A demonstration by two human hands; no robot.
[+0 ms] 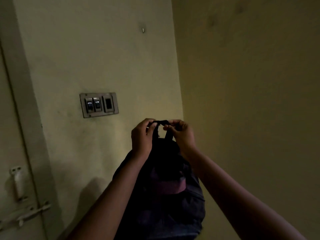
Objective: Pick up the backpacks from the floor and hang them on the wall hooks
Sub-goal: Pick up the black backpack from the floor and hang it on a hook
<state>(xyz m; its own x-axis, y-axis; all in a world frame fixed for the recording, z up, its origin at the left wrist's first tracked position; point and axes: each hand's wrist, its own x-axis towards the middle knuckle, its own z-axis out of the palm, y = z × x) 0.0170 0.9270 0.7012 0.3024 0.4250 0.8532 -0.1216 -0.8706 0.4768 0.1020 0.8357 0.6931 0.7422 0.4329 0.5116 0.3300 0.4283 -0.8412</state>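
Matt cloth backpack, glossy switches

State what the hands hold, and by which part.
Both hands, left and right, pinch the backpack by its top loop.

One backpack, one wall hook, one switch plate — two hands

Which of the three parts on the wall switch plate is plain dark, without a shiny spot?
The right part of the switch plate, in its own frame. The two rockers left of it each show a bright reflection.
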